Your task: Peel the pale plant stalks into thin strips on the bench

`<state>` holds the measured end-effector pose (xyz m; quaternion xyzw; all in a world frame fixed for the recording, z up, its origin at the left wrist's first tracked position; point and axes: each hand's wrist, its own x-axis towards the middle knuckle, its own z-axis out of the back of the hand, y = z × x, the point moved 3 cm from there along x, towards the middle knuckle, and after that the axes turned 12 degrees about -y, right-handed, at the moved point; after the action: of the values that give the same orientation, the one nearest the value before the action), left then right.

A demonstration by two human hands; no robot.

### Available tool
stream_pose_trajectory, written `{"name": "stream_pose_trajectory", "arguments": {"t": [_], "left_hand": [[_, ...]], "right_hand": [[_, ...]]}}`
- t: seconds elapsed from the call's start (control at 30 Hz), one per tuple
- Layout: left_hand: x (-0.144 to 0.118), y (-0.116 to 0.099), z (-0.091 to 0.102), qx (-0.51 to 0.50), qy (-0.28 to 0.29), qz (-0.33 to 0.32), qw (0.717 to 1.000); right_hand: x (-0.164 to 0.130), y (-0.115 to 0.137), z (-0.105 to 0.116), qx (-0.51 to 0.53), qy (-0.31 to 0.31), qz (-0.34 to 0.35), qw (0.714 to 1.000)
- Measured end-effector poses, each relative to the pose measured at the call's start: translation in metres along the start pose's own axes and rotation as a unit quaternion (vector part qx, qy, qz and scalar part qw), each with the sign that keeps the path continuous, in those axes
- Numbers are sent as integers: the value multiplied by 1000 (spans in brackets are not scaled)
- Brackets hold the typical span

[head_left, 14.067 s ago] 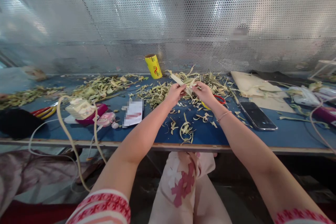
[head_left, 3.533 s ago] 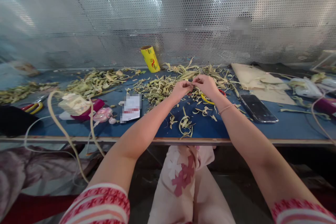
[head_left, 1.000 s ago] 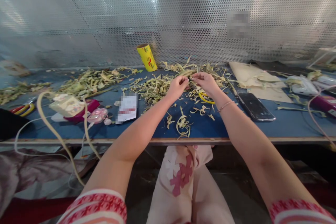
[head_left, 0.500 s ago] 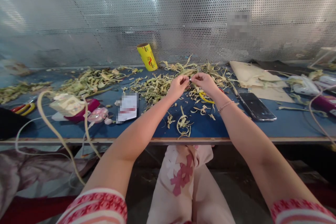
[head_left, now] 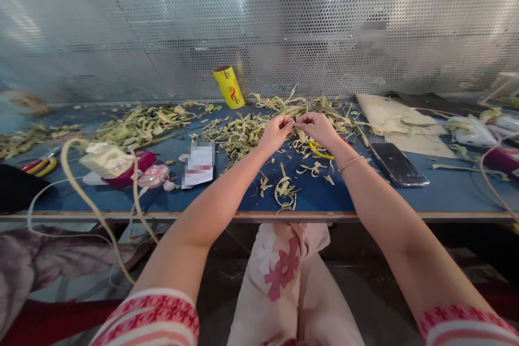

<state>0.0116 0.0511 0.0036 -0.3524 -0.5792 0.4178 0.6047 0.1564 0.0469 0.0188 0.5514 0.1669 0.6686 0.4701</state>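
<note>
Two hands: our left hand (head_left: 277, 132) and right hand (head_left: 317, 128) meet fingertip to fingertip, pinched shut on a thin leaf strip (head_left: 295, 125)
Where: above the scrap pile (head_left: 243, 132) on the bench (head_left: 365, 200)
Handling: we judge it light, limp, easily torn; best gripped near its ends

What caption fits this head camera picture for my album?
Two hands, left hand and right hand, pinch a small leaf strip over scraps on a blue table.
</note>
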Motion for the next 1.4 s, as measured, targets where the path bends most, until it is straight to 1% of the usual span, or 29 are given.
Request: {"name": "stream_pose_trajectory", "arguments": {"t": [0.13, 0.27, 0.4, 0.53, 0.67, 0.7, 0.77, 0.87, 0.93, 1.0, 1.07, 1.13, 1.23, 1.33, 1.4], "left_hand": [[-1, -2, 1, 16, -10, -2, 1000], [-3, -3, 1, 23, -20, 14, 999], [-3, 0, 1, -2, -20, 26, 999], [-1, 6, 0, -23, -25, 34, 999], [2, 12, -2, -39, -22, 33, 998], [2, 14, -3, -51, -20, 43, 998], [1, 14, -6, -93, -16, 84, 992], [-3, 10, -9, -175, -9, 166, 970], [-6, 5, -8, -215, -4, 207, 954], [-7, 2, -6, -232, 5, 237, 943], [-6, 0, -2, -227, 24, 260, 938], [-3, -1, 3, -212, 49, 264, 940], [-1, -4, 8, -187, 80, 246, 948], [0, -9, 11, -173, 101, 216, 956], [0, -13, 12, -165, 102, 186, 963]], "right_hand": [[-1, 2, 1, -19, -20, -1, 1000], [-2, 2, 1, -30, -28, 10, 999], [-4, 3, 1, -45, -13, 39, 998], [-4, 2, -1, -57, 8, 46, 997], [-4, -1, -4, -90, 17, 60, 994], [-4, -1, -5, -99, 16, 70, 992], [-5, -1, -5, -118, 11, 94, 988], [-6, 0, -5, -139, 1, 138, 981], [-7, 0, -4, -144, -2, 176, 974], [-8, 1, -3, -144, -3, 219, 965], [-9, 4, -2, -145, 1, 257, 956], [-10, 7, -1, -148, 7, 278, 949], [-13, 12, 0, -160, 20, 291, 943], [-15, 17, -1, -171, 27, 301, 938], [-16, 18, -2, -172, 26, 303, 937]]}}
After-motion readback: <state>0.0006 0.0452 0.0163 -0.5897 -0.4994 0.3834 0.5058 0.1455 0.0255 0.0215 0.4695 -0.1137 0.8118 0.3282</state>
